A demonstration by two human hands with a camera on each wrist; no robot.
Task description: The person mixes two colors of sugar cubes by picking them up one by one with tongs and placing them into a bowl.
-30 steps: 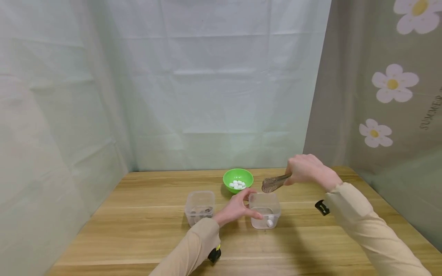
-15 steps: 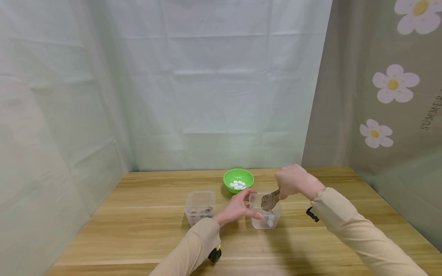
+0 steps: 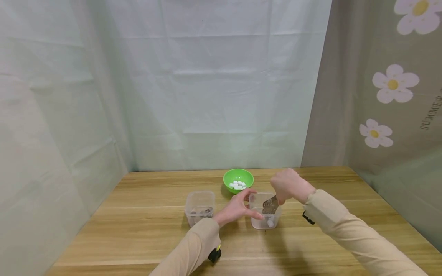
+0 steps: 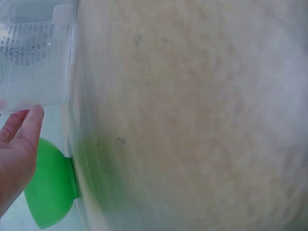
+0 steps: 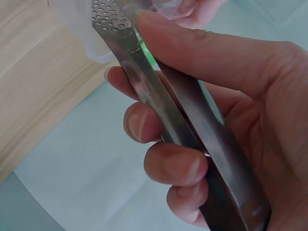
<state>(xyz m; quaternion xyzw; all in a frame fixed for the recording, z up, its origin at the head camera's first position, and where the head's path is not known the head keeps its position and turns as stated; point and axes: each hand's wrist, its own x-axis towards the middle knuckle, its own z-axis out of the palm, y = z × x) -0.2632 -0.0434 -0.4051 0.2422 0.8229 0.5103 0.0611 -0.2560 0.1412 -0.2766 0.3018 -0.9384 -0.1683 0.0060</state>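
Note:
My right hand (image 3: pixel 291 186) grips metal tongs (image 3: pixel 270 206) whose perforated heads point down into the right-hand clear plastic container (image 3: pixel 256 224). In the right wrist view, fingers and thumb wrap the two tong arms (image 5: pixel 192 110), held close together. A white piece like a marshmallow (image 3: pixel 270 222) shows through the container's front right corner. Whether the tong heads hold anything is hidden. My left hand (image 3: pixel 235 210) holds this container at its left side, thumb in front and fingers behind. Through its wall, the left wrist view shows the slotted tong head (image 4: pixel 26 45).
Behind the left hand stands a green bowl (image 3: pixel 238 172) with several white marshmallow-like pieces (image 3: pixel 238 185). Another clear container (image 3: pixel 200 196), holding dark pieces, stands to the left. All rest on a wooden table (image 3: pixel 138 222) with pale curtains around it.
The right hand has come left and down, lowering the tongs from beside and above the container into it. My left hand has stayed in place on the container.

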